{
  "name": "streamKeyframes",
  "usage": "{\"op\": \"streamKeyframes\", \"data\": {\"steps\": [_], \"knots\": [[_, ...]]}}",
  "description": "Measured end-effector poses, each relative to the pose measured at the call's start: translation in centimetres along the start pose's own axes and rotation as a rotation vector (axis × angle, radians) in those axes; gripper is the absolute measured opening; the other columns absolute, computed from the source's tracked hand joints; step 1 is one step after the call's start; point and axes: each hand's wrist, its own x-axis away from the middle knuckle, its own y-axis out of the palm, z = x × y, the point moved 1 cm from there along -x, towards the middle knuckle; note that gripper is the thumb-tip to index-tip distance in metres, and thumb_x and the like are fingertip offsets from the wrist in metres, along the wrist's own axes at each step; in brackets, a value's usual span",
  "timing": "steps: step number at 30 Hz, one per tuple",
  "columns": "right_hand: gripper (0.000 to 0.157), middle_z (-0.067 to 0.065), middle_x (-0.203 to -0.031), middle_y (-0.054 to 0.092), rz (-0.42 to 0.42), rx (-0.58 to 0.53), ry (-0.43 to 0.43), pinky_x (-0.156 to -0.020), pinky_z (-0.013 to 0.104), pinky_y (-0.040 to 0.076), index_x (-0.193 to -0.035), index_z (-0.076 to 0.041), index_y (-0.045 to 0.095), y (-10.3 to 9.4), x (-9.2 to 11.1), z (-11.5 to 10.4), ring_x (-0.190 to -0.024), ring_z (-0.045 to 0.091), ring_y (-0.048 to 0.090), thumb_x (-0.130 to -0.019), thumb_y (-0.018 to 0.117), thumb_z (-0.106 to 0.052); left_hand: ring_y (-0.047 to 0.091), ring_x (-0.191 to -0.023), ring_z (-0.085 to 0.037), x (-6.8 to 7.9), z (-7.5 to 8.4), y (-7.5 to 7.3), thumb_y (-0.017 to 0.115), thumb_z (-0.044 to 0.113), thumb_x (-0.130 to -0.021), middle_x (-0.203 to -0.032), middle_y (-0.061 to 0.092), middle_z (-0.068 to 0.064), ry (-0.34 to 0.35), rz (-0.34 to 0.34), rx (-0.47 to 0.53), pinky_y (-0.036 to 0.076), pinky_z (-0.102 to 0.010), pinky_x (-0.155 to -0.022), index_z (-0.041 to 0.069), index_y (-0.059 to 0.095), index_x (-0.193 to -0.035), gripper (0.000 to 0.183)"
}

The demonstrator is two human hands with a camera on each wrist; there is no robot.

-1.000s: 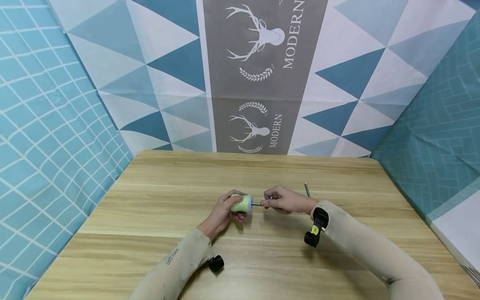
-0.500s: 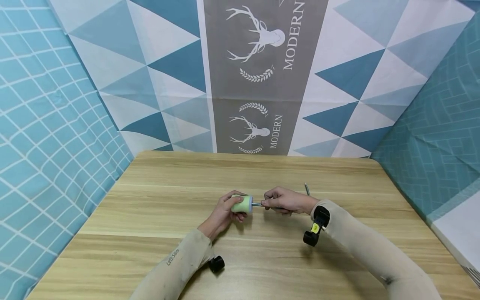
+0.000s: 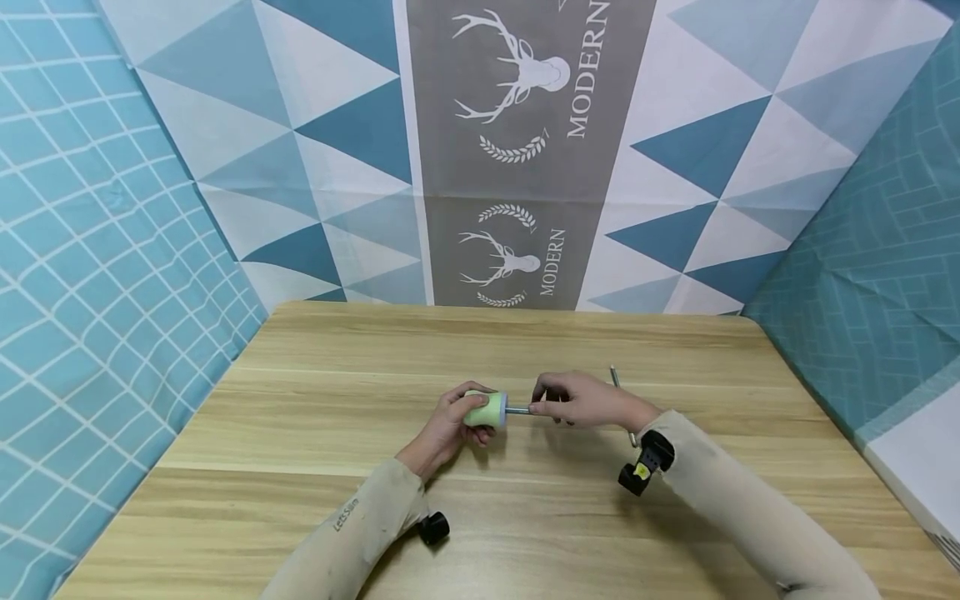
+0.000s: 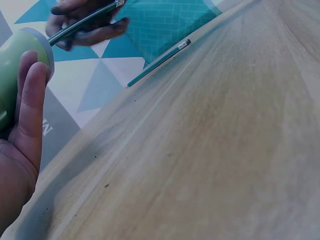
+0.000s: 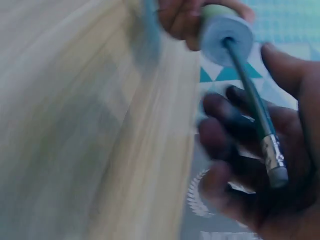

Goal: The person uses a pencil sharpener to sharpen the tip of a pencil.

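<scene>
My left hand (image 3: 444,423) grips a green cylindrical pencil sharpener (image 3: 491,409) with a pale bluish end face. A dark green pencil (image 5: 252,97) sticks out of the hole in that face. Its silver ferrule and grey eraser point toward my right palm in the right wrist view. My right hand (image 3: 581,400) is around the pencil's free end, blurred, with thumb and fingers spread apart from each other. In the right wrist view the thumb stands off the pencil; whether a finger touches it is hard to tell.
A second pencil (image 4: 159,62) lies on the wooden table (image 3: 337,492), passing partly beneath my right wrist in the head view. Patterned cloth (image 3: 502,167) hangs behind the table. A white object (image 3: 918,467) stands at the right edge.
My right hand has slid slightly right along the pencil and its fingers have loosened. More of the inserted pencil shows. The left hand and sharpener have barely moved.
</scene>
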Motion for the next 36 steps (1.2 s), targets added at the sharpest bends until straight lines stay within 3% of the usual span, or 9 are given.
{"op": "streamKeyframes", "data": {"steps": [6,10,15,20,24,27,33,36], "knots": [[0.022,-0.009,-0.071,0.058,0.330,0.533,-0.384,-0.048,0.019,0.043,-0.103,-0.010,0.065,1.2,1.1,-0.3,-0.056,0.000,0.048,-0.092,0.071,-0.028,0.062,-0.049,-0.014,0.0,-0.1,0.0,0.054,0.014,-0.093,-0.069,0.064,-0.011,0.001,0.009,0.009,0.052,-0.023,-0.043,0.017,0.068,-0.096,0.014],[0.019,-0.006,-0.070,0.060,0.487,0.771,-0.618,-0.045,0.018,0.043,-0.095,-0.010,0.063,2.3,1.3,0.0,-0.054,0.004,0.050,-0.101,0.059,-0.027,0.062,-0.048,-0.013,0.0,0.0,0.1,0.055,0.015,-0.093,-0.067,0.064,-0.011,0.000,0.013,0.003,0.052,-0.023,-0.043,0.015,0.067,-0.097,0.014],[0.038,-0.002,-0.067,0.054,0.593,1.051,-0.760,-0.041,0.019,0.040,-0.091,-0.007,0.061,3.0,1.1,0.4,-0.050,0.008,0.047,-0.110,0.033,-0.023,0.062,-0.047,-0.013,0.0,0.1,0.1,0.055,0.015,-0.092,-0.066,0.064,-0.011,-0.004,0.017,0.001,0.052,-0.023,-0.042,0.011,0.067,-0.101,0.015],[0.040,0.000,-0.075,0.060,0.577,1.245,-0.820,-0.044,0.022,0.043,-0.096,-0.006,0.060,3.1,1.0,0.8,-0.052,0.010,0.049,-0.111,0.024,-0.015,0.062,-0.047,-0.013,0.0,0.2,0.1,0.055,0.015,-0.093,-0.066,0.065,-0.011,-0.003,0.022,0.004,0.052,-0.023,-0.042,0.010,0.067,-0.102,0.016],[0.040,0.000,-0.072,0.058,0.532,1.276,-0.831,-0.043,0.020,0.040,-0.095,-0.006,0.057,3.1,0.7,1.1,-0.049,0.008,0.045,-0.111,0.021,-0.014,0.062,-0.047,-0.013,0.0,0.1,0.1,0.055,0.015,-0.093,-0.066,0.065,-0.011,0.000,0.028,0.008,0.053,-0.023,-0.042,0.011,0.067,-0.102,0.016],[0.041,-0.001,-0.066,0.054,0.495,1.227,-0.836,-0.041,0.019,0.037,-0.093,-0.006,0.055,3.0,0.4,1.1,-0.046,0.007,0.042,-0.111,0.019,-0.015,0.062,-0.046,-0.013,0.0,0.1,0.1,0.054,0.014,-0.093,-0.066,0.064,-0.011,-0.002,0.033,0.015,0.052,-0.023,-0.042,0.013,0.068,-0.100,0.015],[0.041,-0.006,-0.055,0.044,0.424,0.941,-0.800,-0.039,0.015,0.031,-0.083,-0.008,0.050,2.9,-0.4,1.0,-0.044,0.002,0.032,-0.110,0.023,-0.024,0.061,-0.046,-0.013,-0.1,0.1,0.0,0.055,0.014,-0.093,-0.068,0.063,-0.012,-0.013,0.048,0.028,0.051,-0.022,-0.041,0.015,0.068,-0.097,0.014],[0.030,-0.008,-0.053,0.039,0.363,0.768,-0.739,-0.039,0.015,0.028,-0.082,-0.009,0.046,2.8,-0.6,1.1,-0.044,0.001,0.030,-0.108,0.040,-0.023,0.061,-0.047,-0.014,-0.1,0.1,-0.1,0.055,0.015,-0.092,-0.071,0.062,-0.012,-0.018,0.054,0.021,0.051,-0.022,-0.042,0.014,0.068,-0.097,0.013]]}}
